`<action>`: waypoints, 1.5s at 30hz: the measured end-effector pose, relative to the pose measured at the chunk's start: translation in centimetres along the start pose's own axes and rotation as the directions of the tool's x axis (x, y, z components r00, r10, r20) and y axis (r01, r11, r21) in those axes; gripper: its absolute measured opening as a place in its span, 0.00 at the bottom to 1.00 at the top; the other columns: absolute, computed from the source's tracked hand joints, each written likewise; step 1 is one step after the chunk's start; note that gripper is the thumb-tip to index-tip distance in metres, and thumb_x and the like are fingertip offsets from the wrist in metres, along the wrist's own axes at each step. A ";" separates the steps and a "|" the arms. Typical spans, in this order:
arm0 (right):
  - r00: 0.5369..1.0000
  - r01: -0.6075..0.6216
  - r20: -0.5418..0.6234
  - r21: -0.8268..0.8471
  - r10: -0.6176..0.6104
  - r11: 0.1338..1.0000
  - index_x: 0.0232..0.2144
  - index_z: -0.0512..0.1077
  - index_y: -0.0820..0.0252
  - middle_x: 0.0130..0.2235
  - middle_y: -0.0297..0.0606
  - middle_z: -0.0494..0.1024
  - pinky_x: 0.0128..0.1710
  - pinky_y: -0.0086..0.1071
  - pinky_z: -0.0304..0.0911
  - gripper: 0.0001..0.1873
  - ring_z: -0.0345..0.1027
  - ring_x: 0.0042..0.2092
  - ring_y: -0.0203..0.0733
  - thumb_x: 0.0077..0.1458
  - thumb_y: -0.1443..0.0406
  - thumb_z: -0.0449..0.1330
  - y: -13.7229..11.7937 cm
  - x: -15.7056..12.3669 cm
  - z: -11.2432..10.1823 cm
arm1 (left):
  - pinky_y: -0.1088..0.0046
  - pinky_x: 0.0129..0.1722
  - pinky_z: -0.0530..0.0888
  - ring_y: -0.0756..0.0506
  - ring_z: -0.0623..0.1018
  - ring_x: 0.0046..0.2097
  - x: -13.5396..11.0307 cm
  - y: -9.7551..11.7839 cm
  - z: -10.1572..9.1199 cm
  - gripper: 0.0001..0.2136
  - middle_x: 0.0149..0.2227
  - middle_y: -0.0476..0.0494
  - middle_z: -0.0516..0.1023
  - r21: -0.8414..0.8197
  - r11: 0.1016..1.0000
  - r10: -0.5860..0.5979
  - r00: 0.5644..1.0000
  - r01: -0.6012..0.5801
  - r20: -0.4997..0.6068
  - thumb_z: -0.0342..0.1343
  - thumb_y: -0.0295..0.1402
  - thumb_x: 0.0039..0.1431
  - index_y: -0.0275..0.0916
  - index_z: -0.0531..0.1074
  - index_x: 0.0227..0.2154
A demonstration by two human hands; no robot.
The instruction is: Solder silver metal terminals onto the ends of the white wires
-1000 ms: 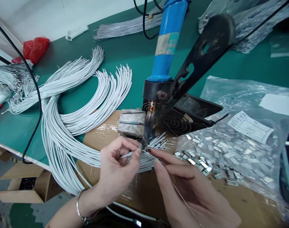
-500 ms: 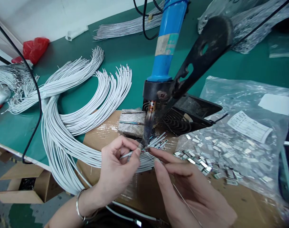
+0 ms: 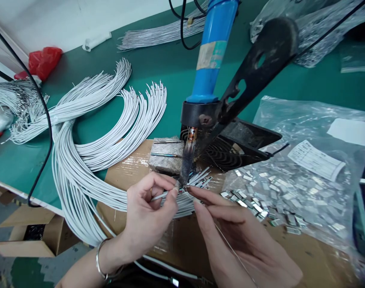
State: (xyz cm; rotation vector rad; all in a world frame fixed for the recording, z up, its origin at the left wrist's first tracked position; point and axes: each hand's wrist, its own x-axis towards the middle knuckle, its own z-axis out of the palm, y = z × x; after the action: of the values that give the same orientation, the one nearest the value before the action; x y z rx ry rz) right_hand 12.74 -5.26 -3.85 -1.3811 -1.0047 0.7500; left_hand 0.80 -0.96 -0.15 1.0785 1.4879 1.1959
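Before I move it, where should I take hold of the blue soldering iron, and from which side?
Grip the blue handle from the left: the black clamp arm crowds its right side, and the bare metal shaft below the black collar is best avoided, as it may be hot.

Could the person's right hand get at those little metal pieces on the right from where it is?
Probably yes: the right hand sits just beside the metal pieces, with nothing solid between them. It seems to be holding a thin wire, though, and many pieces may lie inside the clear bag.
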 end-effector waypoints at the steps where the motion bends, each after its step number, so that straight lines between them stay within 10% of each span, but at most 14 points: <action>1: 1.000 0.003 -0.003 0.002 -0.003 1.000 0.31 0.79 0.56 0.46 0.42 0.89 0.46 0.31 0.80 0.06 0.85 0.44 0.45 0.61 0.65 0.70 0.0 0.0 0.1 | 0.86 0.21 0.66 0.56 0.71 0.24 0.0 0.0 0.0 0.04 0.32 0.41 0.83 -0.002 1.000 0.004 1.000 -0.004 0.001 0.66 0.23 0.49 0.34 0.76 0.24; 31: 0.998 -0.063 0.018 0.021 0.063 0.998 0.28 0.77 0.57 0.45 0.44 0.89 0.45 0.31 0.80 0.10 0.85 0.39 0.43 0.62 0.64 0.70 -0.4 0.0 -0.2 | 0.84 0.26 0.69 0.54 0.74 0.27 0.0 -0.1 0.0 0.06 0.32 0.44 0.82 -0.061 0.993 -0.096 0.995 0.097 0.031 0.67 0.22 0.49 0.35 0.75 0.24; 45: 0.981 -0.195 0.005 0.060 0.196 0.979 0.27 0.75 0.54 0.46 0.32 0.89 0.48 0.14 0.72 0.13 0.84 0.40 0.29 0.63 0.61 0.69 -1.4 0.2 0.3 | 0.83 0.22 0.61 0.58 0.63 0.21 0.7 0.7 -0.1 0.08 0.29 0.46 0.79 -0.081 0.972 -0.214 0.974 0.220 0.073 0.68 0.27 0.47 0.34 0.72 0.23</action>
State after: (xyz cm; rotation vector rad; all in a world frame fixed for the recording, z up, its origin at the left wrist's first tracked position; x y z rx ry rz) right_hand 12.37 -5.07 -2.49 -1.4413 -0.8467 0.9181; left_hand 0.60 -0.21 0.47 0.8627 1.4492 1.0539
